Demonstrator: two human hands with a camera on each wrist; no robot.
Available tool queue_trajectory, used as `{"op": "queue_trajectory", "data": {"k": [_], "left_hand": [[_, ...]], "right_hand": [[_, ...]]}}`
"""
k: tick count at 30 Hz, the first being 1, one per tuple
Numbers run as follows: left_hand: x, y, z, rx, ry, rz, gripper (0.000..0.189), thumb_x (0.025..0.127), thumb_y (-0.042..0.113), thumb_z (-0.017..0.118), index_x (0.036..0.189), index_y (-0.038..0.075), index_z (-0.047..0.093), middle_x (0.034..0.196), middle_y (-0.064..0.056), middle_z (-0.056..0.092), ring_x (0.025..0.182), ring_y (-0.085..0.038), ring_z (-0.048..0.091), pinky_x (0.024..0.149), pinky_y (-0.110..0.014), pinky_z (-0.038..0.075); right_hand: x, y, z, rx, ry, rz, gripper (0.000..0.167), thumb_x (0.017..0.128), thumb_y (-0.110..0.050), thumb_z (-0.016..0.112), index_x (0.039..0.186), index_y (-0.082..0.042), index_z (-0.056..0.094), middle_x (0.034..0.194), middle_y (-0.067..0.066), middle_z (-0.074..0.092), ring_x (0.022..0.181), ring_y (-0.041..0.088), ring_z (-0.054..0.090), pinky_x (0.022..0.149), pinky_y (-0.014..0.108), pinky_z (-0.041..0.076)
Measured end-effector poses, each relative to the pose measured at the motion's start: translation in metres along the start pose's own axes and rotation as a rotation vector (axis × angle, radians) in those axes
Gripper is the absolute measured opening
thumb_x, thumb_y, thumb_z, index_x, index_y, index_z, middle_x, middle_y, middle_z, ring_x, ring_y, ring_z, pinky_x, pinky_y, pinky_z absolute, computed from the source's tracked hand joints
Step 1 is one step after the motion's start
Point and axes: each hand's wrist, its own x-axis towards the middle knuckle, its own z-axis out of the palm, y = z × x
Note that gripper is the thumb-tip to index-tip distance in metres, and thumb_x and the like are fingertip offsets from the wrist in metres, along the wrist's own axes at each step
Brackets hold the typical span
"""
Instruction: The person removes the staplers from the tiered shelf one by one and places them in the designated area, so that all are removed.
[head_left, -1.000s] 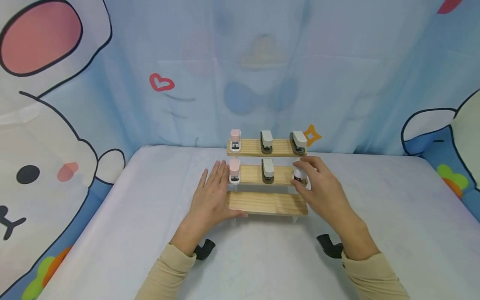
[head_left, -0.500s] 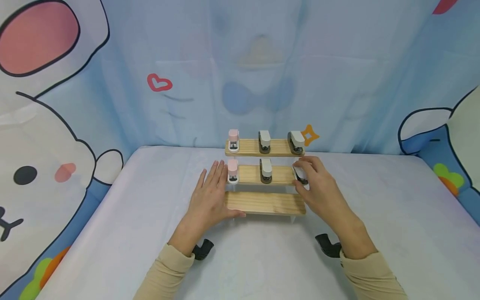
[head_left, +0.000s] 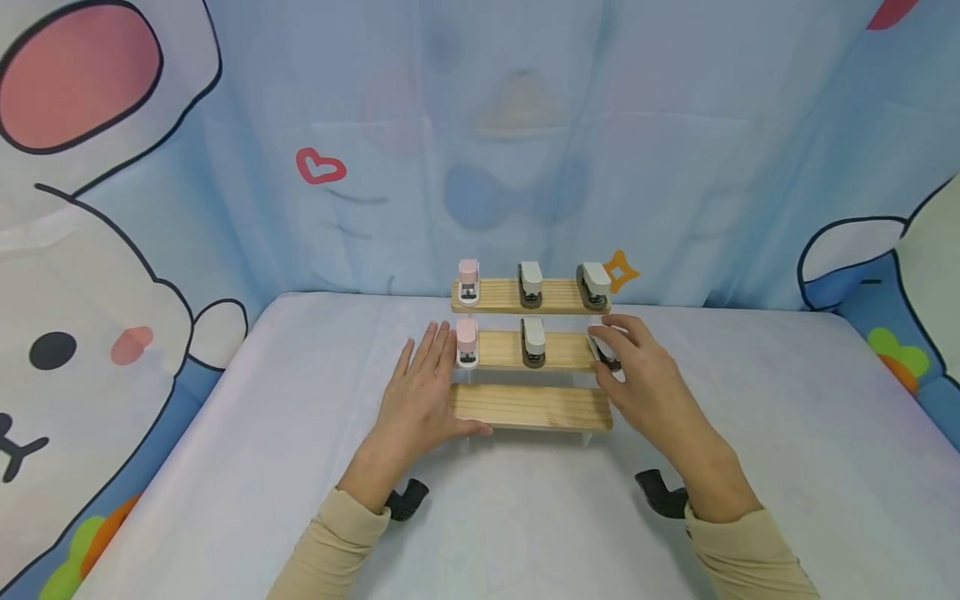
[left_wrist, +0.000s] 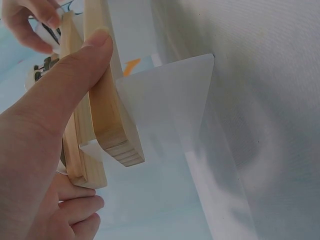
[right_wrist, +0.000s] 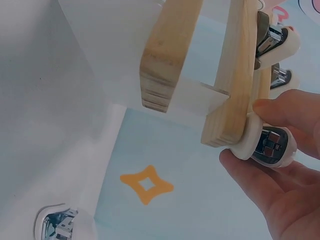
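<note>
A three-tier wooden shelf stands on the white-covered table. My left hand lies along its left end with straight fingers, the thumb pressing on the front board. At the right end of the middle board, my right hand pinches a small white stapler between thumb and fingers. Its base sits against the board's end, and the hand hides part of it in the head view. A pink stapler and a white-and-grey stapler stand on that same board.
The back board holds a pink stapler and two white-and-grey ones, a slim stapler and a wider stapler. Another white stapler shows low in the right wrist view. A printed blue curtain hangs behind the table.
The white stapler in my right hand has turned at an angle and shifted slightly right, the right fingers moving with it. My left hand keeps its place on the shelf.
</note>
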Motion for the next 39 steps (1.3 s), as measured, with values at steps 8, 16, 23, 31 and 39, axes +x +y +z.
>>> {"op": "queue_trajectory", "data": {"k": [8,16,23,31,39], "left_hand": [[-0.001,0.000,0.000,0.008,-0.010,-0.009,0.137,0.063,0.077,0.074,0.158,0.001,0.011,0.167,-0.014,0.010,0.156,-0.026,0.006,0.127,-0.047,0.007],[-0.002,-0.001,-0.001,-0.001,0.006,-0.005,0.136,0.063,0.076,0.075,0.158,0.001,0.013,0.166,-0.014,0.012,0.156,-0.027,0.006,0.127,-0.047,0.008],[0.000,0.000,0.001,0.011,0.004,-0.002,0.137,0.062,0.078,0.074,0.158,0.002,0.013,0.166,-0.014,0.013,0.156,-0.026,0.007,0.127,-0.047,0.009],[0.000,0.000,0.002,0.020,0.014,0.006,0.137,0.062,0.078,0.074,0.158,0.002,0.014,0.166,-0.013,0.012,0.156,-0.026,0.008,0.127,-0.048,0.011],[-0.001,0.000,0.002,0.026,0.015,0.006,0.138,0.062,0.078,0.074,0.158,0.001,0.013,0.166,-0.013,0.013,0.156,-0.026,0.008,0.127,-0.047,0.011]], "right_hand": [[-0.003,0.001,-0.004,-0.015,0.027,-0.001,0.045,0.083,0.007,0.071,0.126,0.004,0.060,0.131,0.024,0.052,0.094,0.039,0.066,0.066,0.046,0.057],[-0.006,0.002,-0.012,-0.023,0.040,-0.015,0.046,0.081,0.007,0.073,0.126,0.004,0.061,0.129,0.024,0.053,0.098,0.040,0.065,0.067,0.048,0.057],[-0.011,0.010,-0.020,-0.054,0.060,-0.004,0.048,0.079,0.007,0.075,0.125,0.004,0.062,0.128,0.024,0.054,0.091,0.039,0.066,0.067,0.050,0.057],[-0.019,0.022,-0.028,-0.087,0.052,0.100,0.047,0.081,0.005,0.074,0.126,0.005,0.061,0.131,0.026,0.053,0.098,0.042,0.062,0.074,0.056,0.055],[-0.025,0.036,-0.035,-0.089,0.039,0.165,0.048,0.082,0.006,0.072,0.128,0.005,0.059,0.133,0.027,0.051,0.102,0.044,0.060,0.077,0.059,0.053]]}}
